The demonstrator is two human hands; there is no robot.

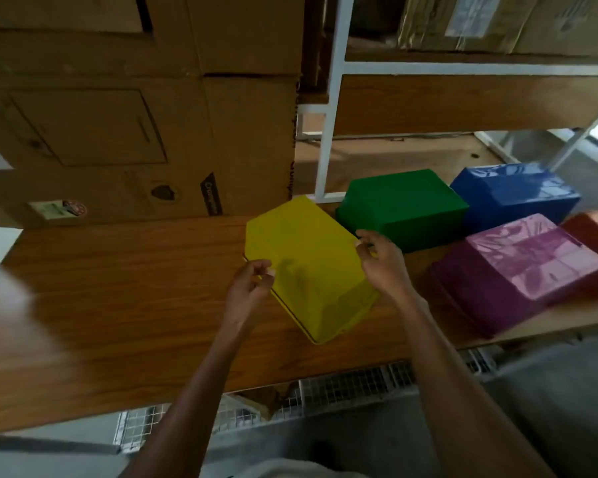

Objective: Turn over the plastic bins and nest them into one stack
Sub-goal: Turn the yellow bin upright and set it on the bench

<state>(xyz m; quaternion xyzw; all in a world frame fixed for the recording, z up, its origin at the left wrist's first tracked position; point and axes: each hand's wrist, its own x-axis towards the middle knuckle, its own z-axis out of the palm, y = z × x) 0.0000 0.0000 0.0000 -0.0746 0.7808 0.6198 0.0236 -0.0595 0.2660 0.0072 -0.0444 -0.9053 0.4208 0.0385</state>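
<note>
Five upturned bins are seen on the wooden table (118,288), and the yellow bin (308,267), judged light, stiff and slippery, is pinched at opposite rim edges by the left hand (252,288) and right hand (380,260), bottom up, long axis running diagonally away leftward.

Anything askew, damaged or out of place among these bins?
No damage shows. Only the yellow bin sits skewed, turned at an angle with both hands at its sides; the green, blue and purple bins lie bottom-up.
</note>
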